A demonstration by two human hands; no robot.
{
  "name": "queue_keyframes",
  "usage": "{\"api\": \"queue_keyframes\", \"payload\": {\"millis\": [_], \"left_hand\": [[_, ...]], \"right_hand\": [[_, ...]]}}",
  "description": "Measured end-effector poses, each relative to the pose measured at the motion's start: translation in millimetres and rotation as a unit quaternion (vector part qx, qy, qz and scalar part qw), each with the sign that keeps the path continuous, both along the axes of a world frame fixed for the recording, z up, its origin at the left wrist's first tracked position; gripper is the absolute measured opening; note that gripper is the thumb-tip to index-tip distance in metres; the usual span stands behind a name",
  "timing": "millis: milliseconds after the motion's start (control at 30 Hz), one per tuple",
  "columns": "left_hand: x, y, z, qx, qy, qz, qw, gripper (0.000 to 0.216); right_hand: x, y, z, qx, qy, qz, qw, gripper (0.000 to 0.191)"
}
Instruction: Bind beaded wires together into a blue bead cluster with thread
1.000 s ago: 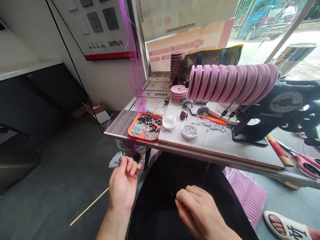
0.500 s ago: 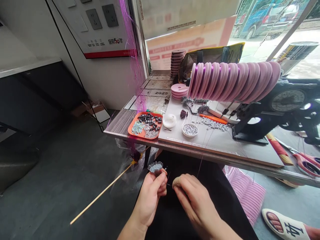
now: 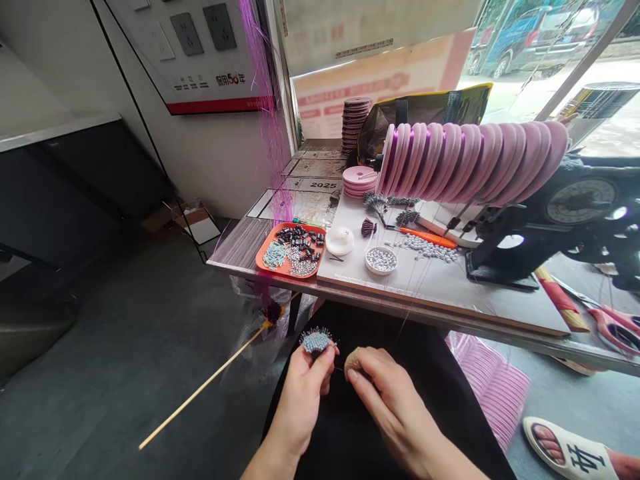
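My left hand (image 3: 301, 393) is closed round the stems of a small bunch of bead-tipped wires (image 3: 316, 341), whose pale blue heads fan out above my fingers. My right hand (image 3: 387, 393) is right beside it, thumb and fingers pinched together on something too small to name; a thin thread seems to run up from it toward the table. Both hands hover over a black cloth (image 3: 350, 413) on my lap, in front of the table edge.
The table (image 3: 430, 293) holds an orange tray (image 3: 290, 252) of small beads and black parts, a white bowl (image 3: 381, 261) of silver beads, a white lid (image 3: 339, 241), a row of pink spools (image 3: 465, 163) on a black machine (image 3: 555, 227), and red scissors (image 3: 613, 327). A thin wooden stick (image 3: 205, 387) slants over the floor.
My left hand has come in from the left with the bead bunch and met my right hand over the lap. The right hand rose slightly toward it.
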State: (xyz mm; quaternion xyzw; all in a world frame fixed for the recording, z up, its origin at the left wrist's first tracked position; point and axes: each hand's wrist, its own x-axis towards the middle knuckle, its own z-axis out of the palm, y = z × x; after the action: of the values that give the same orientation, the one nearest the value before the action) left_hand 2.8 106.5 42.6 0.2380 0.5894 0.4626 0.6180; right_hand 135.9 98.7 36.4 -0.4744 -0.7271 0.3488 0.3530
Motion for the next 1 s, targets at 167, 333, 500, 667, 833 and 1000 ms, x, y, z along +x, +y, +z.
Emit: {"api": "queue_keyframes", "payload": {"millis": [167, 333, 500, 667, 833, 1000], "left_hand": [[-1.3, 0.7, -1.1, -0.007, -0.002, -0.003, 1.0, 0.033], [-1.5, 0.3, -1.4, -0.007, -0.006, -0.009, 1.0, 0.033], [-1.6, -0.2, -0.5, 0.008, 0.006, -0.023, 1.0, 0.033], [-2.3, -0.3, -0.8, 0.012, 0.008, -0.024, 1.0, 0.033], [-1.3, -0.4, 0.8, 0.002, 0.002, -0.01, 1.0, 0.034], [-1.6, -1.6, 1.3, 0.008, 0.006, -0.019, 1.0, 0.033]], "right_hand": [[0.1, -1.0, 1.2, 0.002, 0.006, 0.006, 1.0, 0.021], [-0.2, -0.8, 1.3, -0.008, 0.007, 0.01, 1.0, 0.022], [1.6, 0.7, 1.6, -0.003, 0.012, -0.01, 1.0, 0.023], [2.6, 0.8, 4.0, -0.002, 0.019, -0.014, 1.0, 0.023], [-0.1, -0.6, 4.0, -0.016, 0.021, 0.008, 1.0, 0.023], [0.8, 0.7, 0.8, -0.022, 0.026, -0.002, 0.999, 0.023]]}}
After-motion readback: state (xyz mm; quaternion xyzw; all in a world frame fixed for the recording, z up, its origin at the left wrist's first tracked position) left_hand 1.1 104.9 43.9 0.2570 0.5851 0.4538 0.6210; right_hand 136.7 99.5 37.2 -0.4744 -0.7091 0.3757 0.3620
